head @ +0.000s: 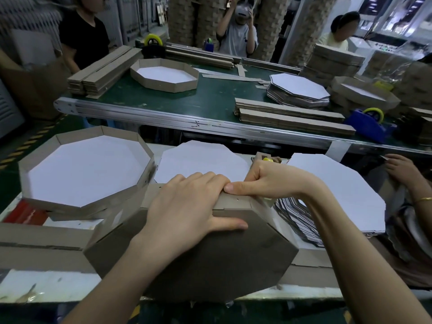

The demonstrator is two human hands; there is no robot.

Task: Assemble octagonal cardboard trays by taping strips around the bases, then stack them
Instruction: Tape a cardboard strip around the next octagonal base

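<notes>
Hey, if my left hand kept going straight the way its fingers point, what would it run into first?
Probably your right hand: its thumb seems to touch the left hand's fingertips on the tray's rim. Past that lies a white octagonal sheet, though depth is unclear.

Left hand (187,206), thumb spread, touches curled right hand (264,181).

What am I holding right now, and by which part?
The unfinished tray, by its top edge: left hand draped over the rim, thumb on the base; right hand pinching the side strip.
</notes>
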